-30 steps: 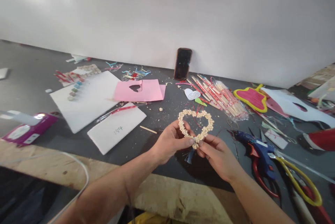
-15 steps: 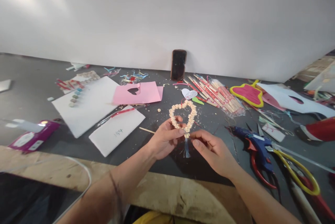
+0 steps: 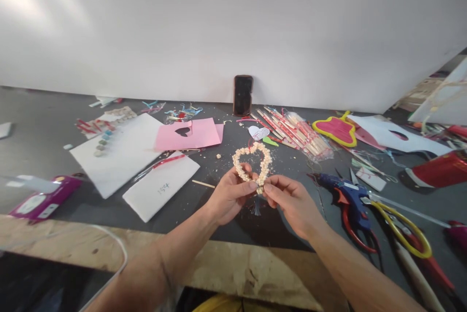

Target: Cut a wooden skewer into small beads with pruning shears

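A heart-shaped ornament of small cream-coloured pieces is held upright over the dark table, its point downward. My left hand is closed on its lower left side, thumb in front and fingers behind. At the lower right, my right hand pinches the ornament near its point. A blue-grey tassel hangs below the point, between the hands. Red thread shows at the top of the heart. Just behind it lie a white paper heart and a green paper scrap.
A phone leans on the white board. Wrapped chopsticks lie right of centre. A blue glue gun and yellow-handled scissors are near my right arm. White foam sheets, pink paper and a purple device lie left.
My right hand has moved up and left from beside the tassel and now pinches the heart's lower tip. My left hand keeps its hold. The view has tilted up slightly.
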Demonstrator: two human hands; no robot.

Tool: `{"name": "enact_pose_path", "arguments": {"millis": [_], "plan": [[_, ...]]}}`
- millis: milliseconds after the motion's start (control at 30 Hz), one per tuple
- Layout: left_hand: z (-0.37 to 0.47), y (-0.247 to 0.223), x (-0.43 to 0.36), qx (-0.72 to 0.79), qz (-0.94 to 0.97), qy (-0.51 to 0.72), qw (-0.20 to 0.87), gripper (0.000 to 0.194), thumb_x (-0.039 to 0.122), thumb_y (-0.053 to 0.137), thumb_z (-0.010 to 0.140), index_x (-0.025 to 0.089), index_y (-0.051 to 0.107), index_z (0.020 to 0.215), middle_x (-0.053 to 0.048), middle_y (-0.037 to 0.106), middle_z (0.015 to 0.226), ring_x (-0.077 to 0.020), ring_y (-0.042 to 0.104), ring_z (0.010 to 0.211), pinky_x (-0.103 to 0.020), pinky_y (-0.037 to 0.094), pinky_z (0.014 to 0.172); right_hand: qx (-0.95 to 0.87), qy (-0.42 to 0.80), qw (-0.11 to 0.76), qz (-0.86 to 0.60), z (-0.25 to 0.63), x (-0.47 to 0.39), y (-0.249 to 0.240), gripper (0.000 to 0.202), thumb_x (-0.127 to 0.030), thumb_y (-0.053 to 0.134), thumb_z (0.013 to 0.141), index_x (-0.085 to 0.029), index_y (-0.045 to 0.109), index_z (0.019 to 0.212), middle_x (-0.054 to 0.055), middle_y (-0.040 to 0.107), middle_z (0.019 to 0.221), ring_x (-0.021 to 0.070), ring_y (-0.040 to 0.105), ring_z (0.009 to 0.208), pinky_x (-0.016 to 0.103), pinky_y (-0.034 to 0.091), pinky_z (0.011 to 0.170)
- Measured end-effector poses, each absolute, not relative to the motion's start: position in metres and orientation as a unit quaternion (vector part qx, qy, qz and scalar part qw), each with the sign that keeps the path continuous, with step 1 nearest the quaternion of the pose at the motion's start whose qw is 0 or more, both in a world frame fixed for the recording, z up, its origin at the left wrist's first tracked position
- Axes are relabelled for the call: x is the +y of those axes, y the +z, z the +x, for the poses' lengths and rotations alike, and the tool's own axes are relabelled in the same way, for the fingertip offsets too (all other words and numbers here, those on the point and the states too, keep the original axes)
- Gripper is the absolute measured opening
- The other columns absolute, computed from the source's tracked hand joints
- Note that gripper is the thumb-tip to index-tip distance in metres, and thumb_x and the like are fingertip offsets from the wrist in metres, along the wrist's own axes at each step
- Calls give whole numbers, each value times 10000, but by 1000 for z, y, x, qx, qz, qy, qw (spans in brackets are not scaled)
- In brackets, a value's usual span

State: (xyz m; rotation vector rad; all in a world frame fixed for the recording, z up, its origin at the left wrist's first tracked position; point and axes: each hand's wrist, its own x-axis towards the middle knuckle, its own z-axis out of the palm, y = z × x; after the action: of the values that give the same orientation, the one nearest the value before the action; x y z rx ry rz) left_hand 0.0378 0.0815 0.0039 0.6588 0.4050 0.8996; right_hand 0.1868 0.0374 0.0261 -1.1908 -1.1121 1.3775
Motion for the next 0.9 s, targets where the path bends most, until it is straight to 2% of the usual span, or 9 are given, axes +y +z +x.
{"name": "enact_pose_path", "arguments": {"millis": [267, 400, 567, 667, 733, 800, 900], "plan": [[39, 3, 81, 208, 314, 408, 832, 327, 49, 687, 671, 186, 519, 916, 15, 604, 782, -99, 564, 688, -232, 418, 685, -377, 673, 458, -443, 190, 39, 20, 156, -279, 621, 759, -184, 534, 671, -64, 472, 531, 60, 379, 469, 215, 250, 478], [37, 4, 82, 198, 303, 389, 847, 309, 75, 680, 685, 186, 521, 925, 10, 595, 769, -109, 568, 680, -241, 426, 672, -446, 628, 438, -464, 193, 38, 23, 145, -303, 591, 785, -182, 549, 716, -60, 465, 573, 61, 382, 495, 211, 283, 493], [29, 11, 84, 169, 236, 389, 874, 264, 117, 656, 715, 196, 538, 937, 6, 567, 766, -108, 559, 698, -270, 440, 707, -624, 410, 353, -564, 208, 30, 44, 160, -339, 487, 849, -215, 579, 893, -13, 561, 716, 110, 505, 624, 226, 392, 555], [24, 18, 83, 143, 199, 410, 879, 226, 109, 650, 713, 191, 550, 899, 13, 539, 770, -98, 541, 704, -275, 441, 723, -725, 194, 269, -603, 229, 16, 53, 211, -322, 469, 842, -224, 573, 997, 50, 619, 934, 180, 574, 828, 302, 453, 714], [23, 23, 81, 138, 190, 417, 878, 229, 103, 650, 708, 192, 555, 897, 9, 535, 788, -105, 539, 718, -282, 445, 719, -732, 29, 234, -639, 249, 4, 50, 245, -330, 449, 838, -206, 572, 1010, 86, 617, 995, 237, 564, 945, 371, 442, 805], [22, 26, 78, 138, 190, 422, 876, 232, 97, 650, 707, 190, 559, 900, 4, 534, 793, -109, 536, 724, -285, 449, 717, -687, -84, 194, -696, 270, -11, 41, 275, -369, 407, 845, -185, 571, 966, 112, 627, 930, 270, 584, 893, 397, 460, 753], [20, 27, 71, 146, 205, 429, 868, 218, 88, 635, 723, 185, 565, 906, -3, 537, 789, -114, 535, 739, -287, 452, 727, -601, -153, 131, -773, 298, -35, 22, 351, -434, 352, 843, -158, 563, 897, 141, 634, 817, 298, 607, 745, 417, 469, 656]]}}
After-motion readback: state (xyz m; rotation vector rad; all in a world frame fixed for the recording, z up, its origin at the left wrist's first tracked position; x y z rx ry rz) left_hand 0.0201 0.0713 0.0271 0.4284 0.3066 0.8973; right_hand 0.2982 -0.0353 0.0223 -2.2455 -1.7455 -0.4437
